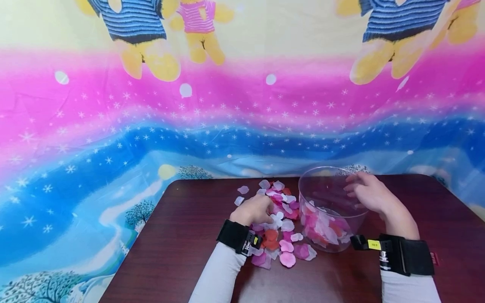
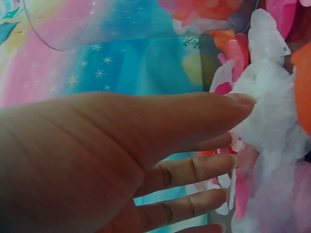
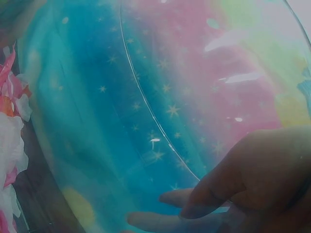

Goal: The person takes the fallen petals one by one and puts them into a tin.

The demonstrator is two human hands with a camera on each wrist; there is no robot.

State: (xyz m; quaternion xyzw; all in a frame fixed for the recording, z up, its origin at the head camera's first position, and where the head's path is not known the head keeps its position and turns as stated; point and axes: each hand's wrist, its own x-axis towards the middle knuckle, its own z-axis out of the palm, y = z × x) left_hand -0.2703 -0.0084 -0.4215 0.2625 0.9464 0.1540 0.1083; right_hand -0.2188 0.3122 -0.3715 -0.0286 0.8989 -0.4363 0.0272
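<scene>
A clear plastic tub [image 1: 317, 185] stands on the table with pink, white and red artificial petals [image 1: 322, 227] in its lower part. My right hand [image 1: 373, 195] holds the tub at the right of its rim, thumb and fingers on either side of the see-through wall. Left of the tub lies a loose heap of petals [image 1: 287, 248]. Over this heap is my left hand [image 1: 253, 209], its fingertips down at the petals. The left wrist view shows the thumb [image 2: 194, 114] and spread fingers fairly straight beside a white petal [image 2: 265, 87], with nothing clearly gripped.
The dark brown table [image 1: 182, 235] meets a colourful printed cloth [image 1: 242, 105] at its back edge. A few single petals [image 1: 243, 190] lie at the heap's far left. Beside the right wrist strap, a small red label [image 1: 435, 258] is on the table.
</scene>
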